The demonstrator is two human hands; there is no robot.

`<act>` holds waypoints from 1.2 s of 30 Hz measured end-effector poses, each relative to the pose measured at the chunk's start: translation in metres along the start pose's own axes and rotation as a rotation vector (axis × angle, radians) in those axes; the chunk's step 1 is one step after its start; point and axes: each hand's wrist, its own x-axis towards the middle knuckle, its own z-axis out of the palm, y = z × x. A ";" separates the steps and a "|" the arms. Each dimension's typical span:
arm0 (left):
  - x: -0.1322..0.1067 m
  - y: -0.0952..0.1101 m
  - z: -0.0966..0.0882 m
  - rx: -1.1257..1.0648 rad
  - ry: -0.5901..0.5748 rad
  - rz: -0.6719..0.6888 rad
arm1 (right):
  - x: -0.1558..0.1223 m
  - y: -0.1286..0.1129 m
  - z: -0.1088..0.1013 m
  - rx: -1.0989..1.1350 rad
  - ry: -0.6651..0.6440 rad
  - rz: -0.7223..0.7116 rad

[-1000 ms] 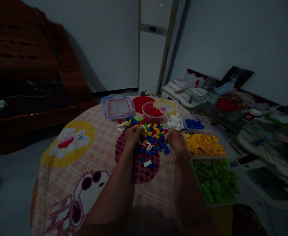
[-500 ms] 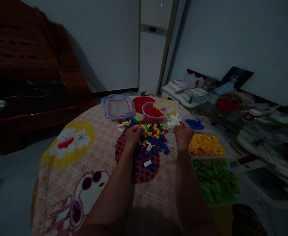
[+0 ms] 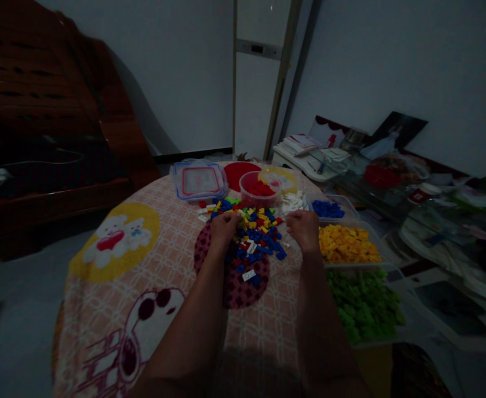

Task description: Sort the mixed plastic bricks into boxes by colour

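A mixed pile of toy building bricks (image 3: 263, 237), in blue, yellow, red, white and green, lies mid-table. At its left edge my left hand (image 3: 225, 228) is closed, fingertips bent down onto the bricks; whatever it pinches is hidden. My right hand (image 3: 304, 229) hovers just right of the pile, fingers drawn together and pointing left; I cannot make out anything between them. Beyond this hand lies a heap of white bricks (image 3: 292, 202). Red bricks (image 3: 257, 187) fill a round clear tub (image 3: 260, 201) behind the pile.
Along the right edge stand clear boxes of blue bricks (image 3: 328, 209), yellow bricks (image 3: 348, 243) and green bricks (image 3: 365, 304). A clear lidded box (image 3: 201, 181) and a red round lid (image 3: 239, 172) sit at the back. A cluttered glass table (image 3: 359, 179) stands to the right.
My right hand has moved a little left and down, from near the white heap toward the mixed pile. My left hand has stayed almost in place.
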 end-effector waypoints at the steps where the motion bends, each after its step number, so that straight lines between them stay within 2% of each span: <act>1: 0.000 0.000 0.000 -0.005 0.002 0.003 | -0.002 -0.001 -0.001 -0.112 -0.052 -0.026; 6: -0.001 0.002 0.000 -0.018 0.000 -0.004 | -0.008 -0.006 -0.002 -0.558 -0.243 -0.082; 10: -0.002 0.003 0.000 -0.021 0.000 -0.011 | -0.009 -0.005 -0.002 -0.764 -0.341 -0.125; 15: 0.000 0.001 0.001 -0.035 -0.009 -0.007 | -0.011 0.000 0.000 -0.824 -0.401 -0.138; 20: 0.001 -0.001 0.001 -0.022 0.002 0.004 | -0.013 -0.001 -0.002 -0.782 -0.394 -0.157; 24: 0.000 -0.002 0.000 -0.028 -0.002 -0.001 | -0.012 -0.006 -0.005 -0.666 -0.350 -0.113; 26: -0.001 -0.001 0.000 -0.031 0.000 -0.006 | -0.009 -0.007 -0.006 -0.548 -0.283 -0.088; 29: -0.002 0.000 0.001 -0.025 0.008 -0.003 | -0.002 -0.004 -0.003 -0.291 -0.095 -0.019; 33: -0.003 0.005 0.000 -0.016 0.001 -0.018 | 0.007 0.004 0.004 0.158 0.169 0.081; 36: -0.003 0.006 -0.001 -0.009 0.006 -0.021 | 0.011 0.005 0.007 0.427 0.262 0.099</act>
